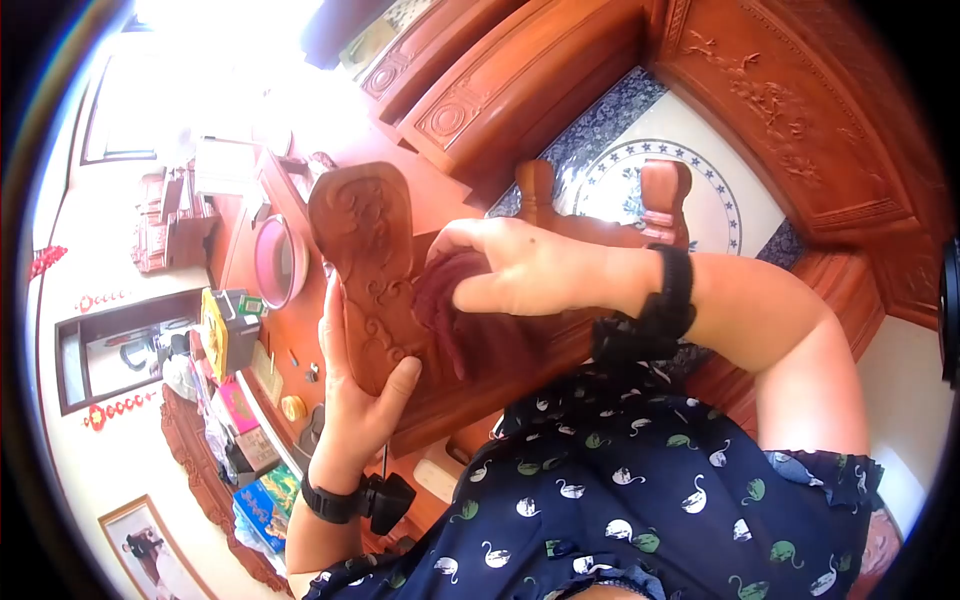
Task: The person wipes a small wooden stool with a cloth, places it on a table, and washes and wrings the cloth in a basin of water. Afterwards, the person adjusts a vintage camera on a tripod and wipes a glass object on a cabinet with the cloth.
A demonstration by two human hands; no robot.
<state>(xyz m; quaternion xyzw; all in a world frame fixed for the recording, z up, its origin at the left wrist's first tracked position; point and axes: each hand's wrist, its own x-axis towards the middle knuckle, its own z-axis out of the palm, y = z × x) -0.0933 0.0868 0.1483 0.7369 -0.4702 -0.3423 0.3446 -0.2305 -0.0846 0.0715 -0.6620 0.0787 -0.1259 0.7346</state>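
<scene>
A reddish-brown wooden chair (362, 215) with a scrolled carving on its rounded panel lies tilted in front of me. My left hand (360, 385) grips the panel's left edge, fingers stretched along the side and thumb over the front face. A dark red cloth (445, 295) is bunched under my right hand (510, 268), which presses it against the wood beside the carving. Part of the cloth hangs down, and the palm hides some of it. Stubby wooden legs (664, 195) stick out beyond my right wrist.
At left, a pink-rimmed basin (281, 262) stands on a reddish wooden table (232, 235). Near it are a yellow-and-black box (222, 333) and several small items. Large carved wooden furniture (790, 110) stands at upper right, around a patterned tile floor (715, 130).
</scene>
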